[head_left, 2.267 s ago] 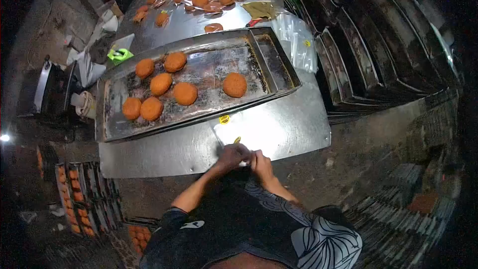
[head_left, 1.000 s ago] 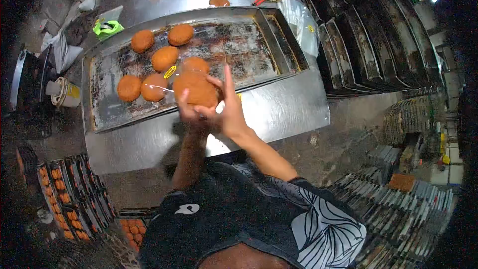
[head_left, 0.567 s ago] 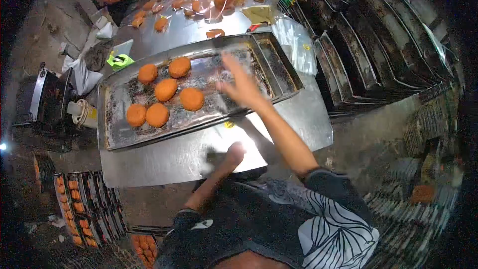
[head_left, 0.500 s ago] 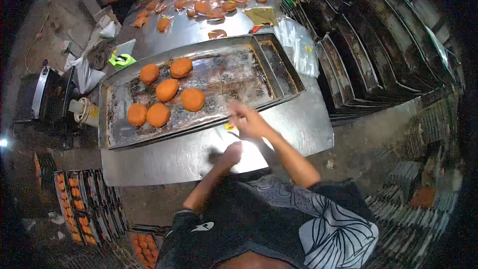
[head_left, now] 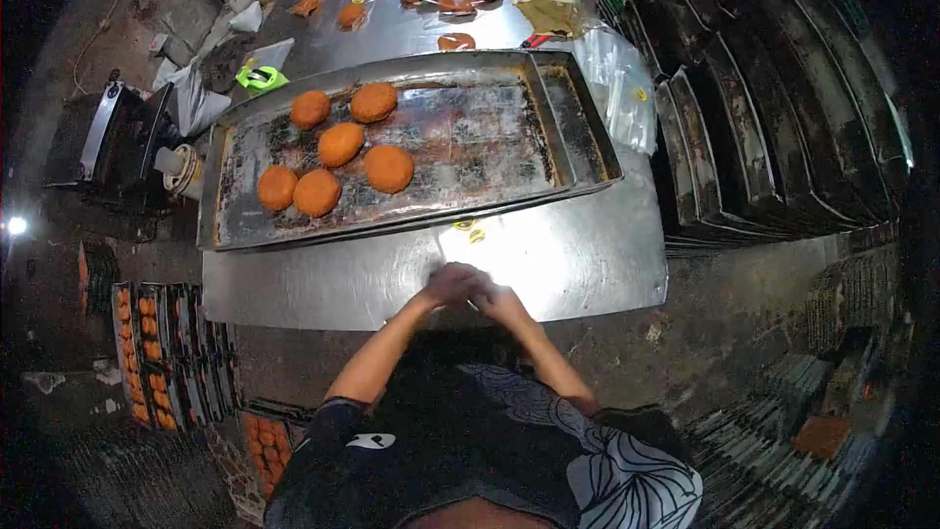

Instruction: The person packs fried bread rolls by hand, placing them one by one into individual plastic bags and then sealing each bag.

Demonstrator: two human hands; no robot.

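Note:
My left hand [head_left: 452,285] and my right hand [head_left: 502,306] meet at the front edge of the metal table [head_left: 587,264]. The fingers of both look curled in against each other; whatever lies between them is too dark and small to make out. Just beyond my hands, two small yellow stickers [head_left: 476,235] lie on the metal. Behind those stands a large, worn baking tray [head_left: 470,152], with several round orange-brown buns [head_left: 389,168] on its left half. The tray's right end has a narrow section behind a divider.
Several wrapped buns [head_left: 455,2] cover the table's far end. Clear plastic bags [head_left: 619,88] and a brown cloth [head_left: 548,17] lie right of the tray. Stacked dark trays [head_left: 754,108] fill the right side. A rack of buns [head_left: 152,353] stands low on the left.
My right hand has come down and back from the tray's front edge to meet my left hand. My view has shifted, and the person at the far end has left the frame.

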